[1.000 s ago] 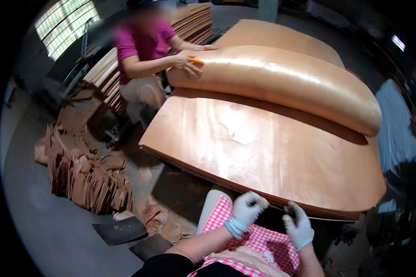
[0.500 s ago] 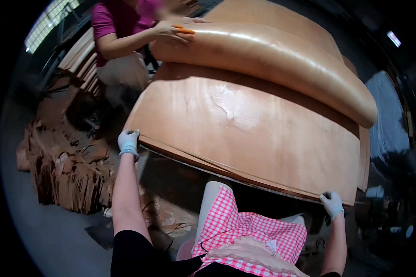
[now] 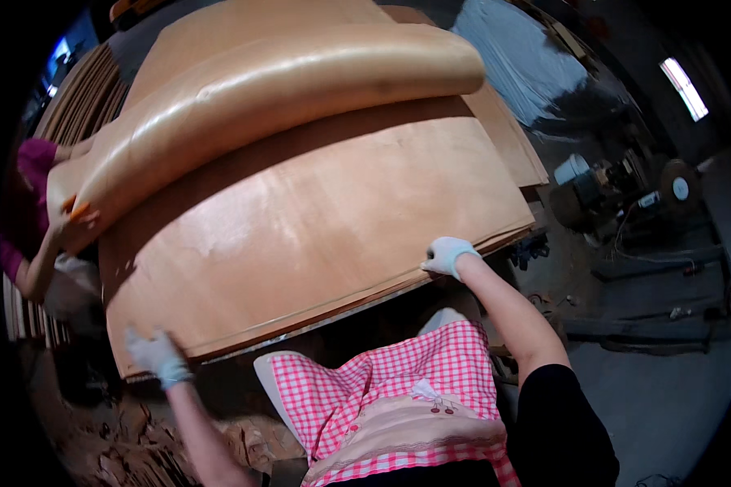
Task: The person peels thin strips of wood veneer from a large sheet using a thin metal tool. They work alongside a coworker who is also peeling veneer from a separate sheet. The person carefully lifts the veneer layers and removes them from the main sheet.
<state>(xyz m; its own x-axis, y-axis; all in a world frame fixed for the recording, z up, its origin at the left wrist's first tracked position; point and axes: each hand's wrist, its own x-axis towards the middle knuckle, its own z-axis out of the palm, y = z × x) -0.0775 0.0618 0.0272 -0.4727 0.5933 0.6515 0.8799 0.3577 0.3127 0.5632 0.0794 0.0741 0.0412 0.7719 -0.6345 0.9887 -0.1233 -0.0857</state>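
Note:
A wide, thin sheet of reddish-tan wood veneer (image 3: 325,219) lies on a stack of similar sheets in front of me. My left hand (image 3: 158,355), in a pale work glove, rests near the sheet's front left corner with its fingers apart, slightly blurred. At the front edge, right of the middle, my gloved right hand (image 3: 449,257) pinches the sheet's rim between thumb and fingers. Farther back, another veneer sheet (image 3: 292,77) is folded over in a long, rounded curl. A co-worker's hand (image 3: 75,217) with something orange at the fingers touches the curl's left end.
The co-worker's purple sleeve (image 3: 36,162) shows at far left, before stacked boards (image 3: 77,97). Veneer scraps (image 3: 138,454) litter the floor at lower left. Back right are a plastic-covered pile (image 3: 520,61) and a white bucket (image 3: 573,168); dark machinery (image 3: 617,187) stands at right.
The view has swung right. My left hand has gone from pinching the corner to lying spread on the sheet; my right hand has shifted inward along the edge. The sheet's raised ripple looks flatter.

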